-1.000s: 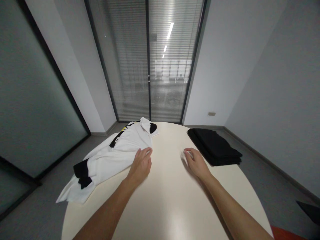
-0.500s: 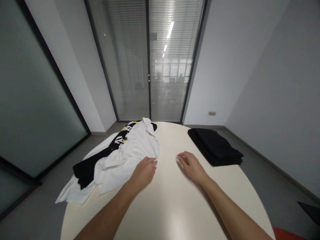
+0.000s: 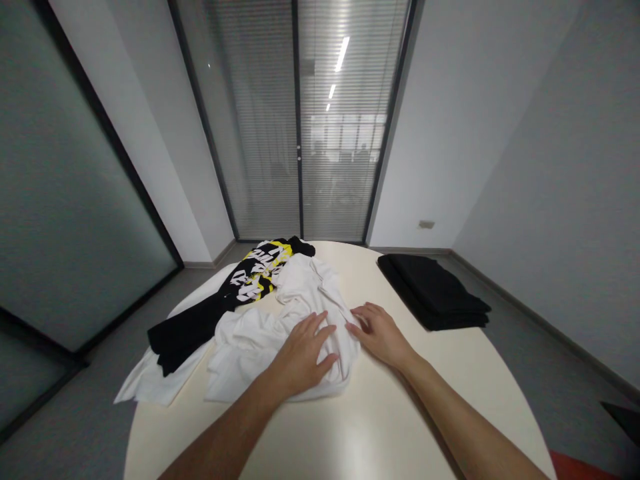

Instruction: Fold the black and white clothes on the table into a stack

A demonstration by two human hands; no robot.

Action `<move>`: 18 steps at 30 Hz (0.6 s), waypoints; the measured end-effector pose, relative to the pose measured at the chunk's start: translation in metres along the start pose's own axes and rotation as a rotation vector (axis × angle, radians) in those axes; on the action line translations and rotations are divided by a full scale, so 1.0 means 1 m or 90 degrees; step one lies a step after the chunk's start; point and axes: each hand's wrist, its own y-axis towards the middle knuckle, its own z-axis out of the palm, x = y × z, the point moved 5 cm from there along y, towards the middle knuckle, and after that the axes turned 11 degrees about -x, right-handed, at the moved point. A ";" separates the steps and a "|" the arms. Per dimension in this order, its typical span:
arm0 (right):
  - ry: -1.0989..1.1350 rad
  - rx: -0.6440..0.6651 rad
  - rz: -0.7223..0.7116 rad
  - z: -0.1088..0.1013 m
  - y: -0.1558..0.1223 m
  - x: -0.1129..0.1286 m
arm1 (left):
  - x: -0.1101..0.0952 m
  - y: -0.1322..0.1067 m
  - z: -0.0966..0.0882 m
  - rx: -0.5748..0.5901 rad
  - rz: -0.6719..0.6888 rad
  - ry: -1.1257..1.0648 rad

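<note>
Pinning the white shirt [image 3: 305, 293] to the table [image 3: 380, 427], left hand [image 3: 303, 357] and right hand [image 3: 383, 333] lay flat, fingers spread, gripping nothing.

Pretty clearly an office: glass partition walls with slatted grey blinds [image 3: 300, 133], grey carpet floor [image 3: 525, 333], round cream table [image 3: 350, 427].

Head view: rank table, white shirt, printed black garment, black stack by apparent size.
1. table
2. white shirt
3. printed black garment and black stack: look alike, garment partly covered, so unranked.
</note>
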 end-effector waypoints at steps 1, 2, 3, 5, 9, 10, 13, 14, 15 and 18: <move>0.002 0.002 -0.008 0.001 0.000 0.002 | 0.004 -0.001 0.003 0.005 -0.003 0.015; 0.002 0.002 -0.008 0.001 0.000 0.002 | 0.006 -0.001 0.005 0.015 -0.004 0.020; 0.000 0.001 0.005 0.001 0.001 0.001 | 0.006 -0.002 0.006 0.026 -0.004 0.019; -0.017 0.001 0.063 -0.001 0.002 -0.006 | 0.003 -0.001 0.005 0.047 -0.003 0.018; -0.124 -0.042 0.224 -0.017 0.003 -0.035 | -0.005 0.002 -0.006 0.077 -0.036 -0.003; -0.158 -0.057 0.254 -0.022 0.002 -0.043 | -0.006 0.003 -0.009 0.084 -0.051 -0.021; -0.190 -0.079 0.261 -0.030 0.001 -0.055 | -0.007 0.005 -0.014 0.106 -0.089 -0.061; -0.169 -0.081 0.227 -0.030 0.001 -0.054 | -0.006 0.005 -0.015 0.107 -0.096 -0.059; -0.136 -0.080 0.181 -0.027 0.002 -0.051 | -0.004 0.005 -0.015 0.102 -0.101 -0.052; -0.031 -0.064 0.082 -0.016 0.001 -0.034 | 0.002 0.005 -0.015 0.038 -0.082 0.000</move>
